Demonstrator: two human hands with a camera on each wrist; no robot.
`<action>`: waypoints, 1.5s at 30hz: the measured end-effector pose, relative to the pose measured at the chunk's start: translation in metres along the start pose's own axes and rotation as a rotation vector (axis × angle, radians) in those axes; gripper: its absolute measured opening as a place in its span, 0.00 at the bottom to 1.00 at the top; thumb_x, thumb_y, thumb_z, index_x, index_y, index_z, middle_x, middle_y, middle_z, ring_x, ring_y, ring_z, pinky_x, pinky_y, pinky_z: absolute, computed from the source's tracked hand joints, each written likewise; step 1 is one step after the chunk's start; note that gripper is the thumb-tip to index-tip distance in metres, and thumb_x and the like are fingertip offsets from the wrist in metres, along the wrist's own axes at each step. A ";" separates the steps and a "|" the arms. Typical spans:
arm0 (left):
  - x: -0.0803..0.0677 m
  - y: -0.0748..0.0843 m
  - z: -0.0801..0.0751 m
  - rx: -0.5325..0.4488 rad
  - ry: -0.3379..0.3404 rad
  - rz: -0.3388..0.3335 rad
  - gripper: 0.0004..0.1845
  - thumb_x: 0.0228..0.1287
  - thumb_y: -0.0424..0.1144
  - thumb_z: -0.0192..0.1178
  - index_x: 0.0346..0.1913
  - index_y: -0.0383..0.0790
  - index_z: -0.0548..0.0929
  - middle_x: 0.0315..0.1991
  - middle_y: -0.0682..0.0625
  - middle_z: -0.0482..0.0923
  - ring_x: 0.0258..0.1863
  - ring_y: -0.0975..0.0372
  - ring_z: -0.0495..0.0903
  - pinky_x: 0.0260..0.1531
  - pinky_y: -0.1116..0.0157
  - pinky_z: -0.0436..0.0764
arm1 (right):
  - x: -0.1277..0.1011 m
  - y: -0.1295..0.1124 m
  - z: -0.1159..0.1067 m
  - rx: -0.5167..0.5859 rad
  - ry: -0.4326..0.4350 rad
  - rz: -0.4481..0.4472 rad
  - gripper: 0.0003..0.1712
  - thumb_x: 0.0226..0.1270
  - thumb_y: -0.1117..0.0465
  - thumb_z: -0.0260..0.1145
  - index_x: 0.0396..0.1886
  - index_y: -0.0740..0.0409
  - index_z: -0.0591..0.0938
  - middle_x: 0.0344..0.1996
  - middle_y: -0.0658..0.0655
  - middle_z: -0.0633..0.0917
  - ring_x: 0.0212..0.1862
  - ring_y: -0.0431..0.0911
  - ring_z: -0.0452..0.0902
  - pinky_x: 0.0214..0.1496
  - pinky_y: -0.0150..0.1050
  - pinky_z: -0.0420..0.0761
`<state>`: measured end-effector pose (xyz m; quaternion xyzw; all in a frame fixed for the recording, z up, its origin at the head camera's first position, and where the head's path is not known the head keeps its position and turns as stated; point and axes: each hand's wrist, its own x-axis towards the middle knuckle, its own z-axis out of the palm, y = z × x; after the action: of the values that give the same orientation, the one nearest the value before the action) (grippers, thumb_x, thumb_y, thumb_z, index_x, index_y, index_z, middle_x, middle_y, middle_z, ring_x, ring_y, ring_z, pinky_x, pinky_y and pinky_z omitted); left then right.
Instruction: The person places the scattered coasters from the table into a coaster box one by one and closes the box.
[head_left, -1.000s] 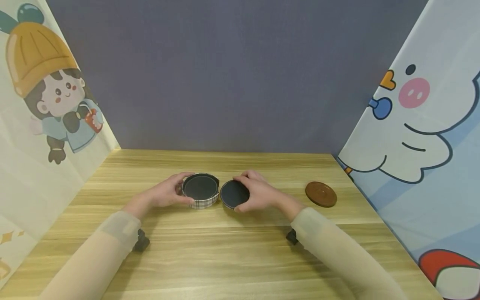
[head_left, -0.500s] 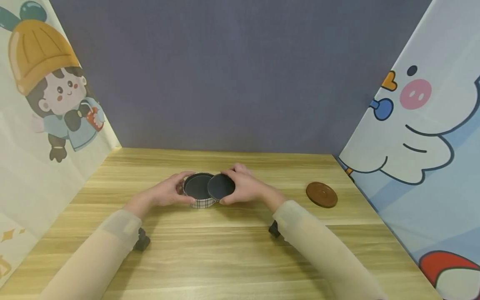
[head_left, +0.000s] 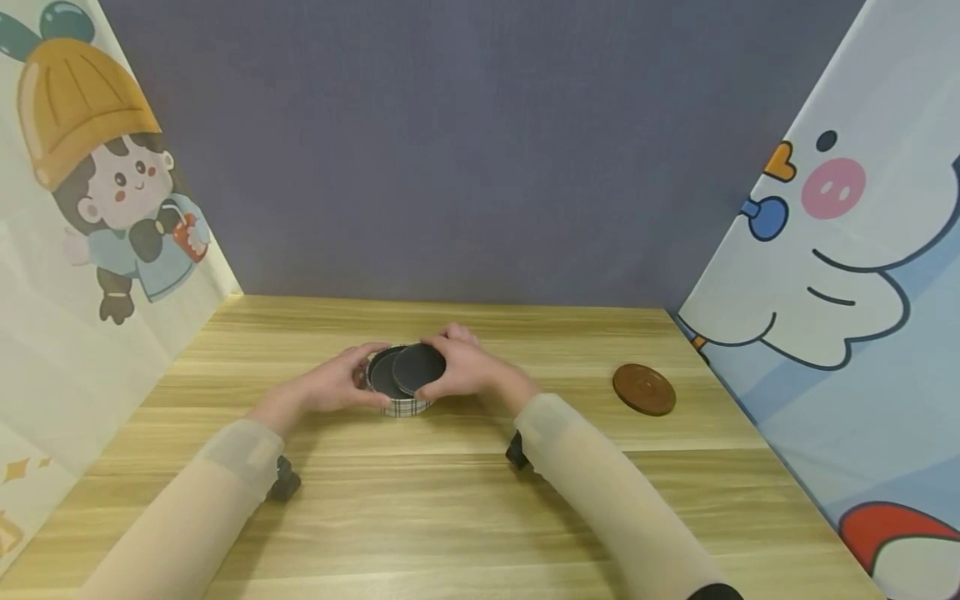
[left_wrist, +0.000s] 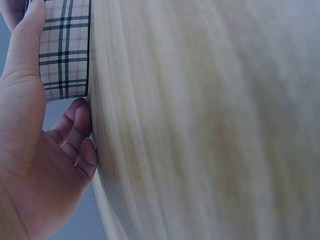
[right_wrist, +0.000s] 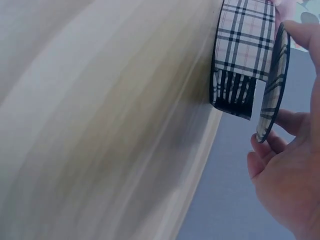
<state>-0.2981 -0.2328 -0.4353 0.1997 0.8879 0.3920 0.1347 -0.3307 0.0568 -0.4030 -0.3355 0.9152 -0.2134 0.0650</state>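
A round plaid coaster holder [head_left: 405, 407] with a black interior stands on the table. My left hand [head_left: 341, 382] grips its left side, thumb in front and fingers behind; in the left wrist view, the thumb lies along the plaid wall [left_wrist: 62, 50]. My right hand [head_left: 468, 367] pinches a round coaster [head_left: 418, 369] by its edge, black face up, overlapping the holder's right part. Seen from the right wrist, the coaster [right_wrist: 276, 82] is tilted and its underside is plaid. A cutout [right_wrist: 232, 92] in the holder's side shows striped plaid inside.
A brown round disc [head_left: 644, 389] with a raised rim lies flat on the wood-grain table [head_left: 420, 517], at the right. A dark grey panel [head_left: 465, 150] rises behind the table, and cartoon-printed sheets [head_left: 840, 317] flank it.
My right hand has carried the coaster leftward, from beside the holder to over its right part. My left hand stays on the holder. The brown disc has not moved.
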 end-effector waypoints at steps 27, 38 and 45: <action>0.001 -0.002 -0.001 -0.033 -0.020 0.070 0.54 0.69 0.48 0.79 0.87 0.43 0.57 0.71 0.33 0.74 0.65 0.48 0.82 0.68 0.49 0.81 | 0.020 -0.015 0.011 0.018 -0.054 -0.025 0.62 0.57 0.36 0.83 0.87 0.51 0.67 0.74 0.55 0.70 0.72 0.50 0.63 0.72 0.48 0.69; 0.001 0.000 -0.002 -0.033 -0.025 0.068 0.54 0.69 0.47 0.79 0.87 0.41 0.56 0.72 0.34 0.73 0.68 0.47 0.81 0.70 0.48 0.80 | 0.021 -0.015 0.011 0.037 -0.060 -0.023 0.62 0.56 0.35 0.83 0.87 0.50 0.68 0.75 0.53 0.71 0.73 0.49 0.63 0.74 0.49 0.68; 0.000 -0.001 -0.002 -0.038 -0.034 0.060 0.54 0.70 0.48 0.78 0.88 0.42 0.55 0.74 0.33 0.71 0.69 0.46 0.81 0.69 0.49 0.81 | 0.020 -0.013 0.011 0.053 -0.063 -0.032 0.62 0.57 0.35 0.83 0.87 0.48 0.67 0.75 0.54 0.71 0.74 0.50 0.62 0.76 0.52 0.68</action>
<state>-0.2994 -0.2343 -0.4345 0.2304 0.8715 0.4090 0.1416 -0.3353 0.0310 -0.4064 -0.3550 0.9013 -0.2278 0.0990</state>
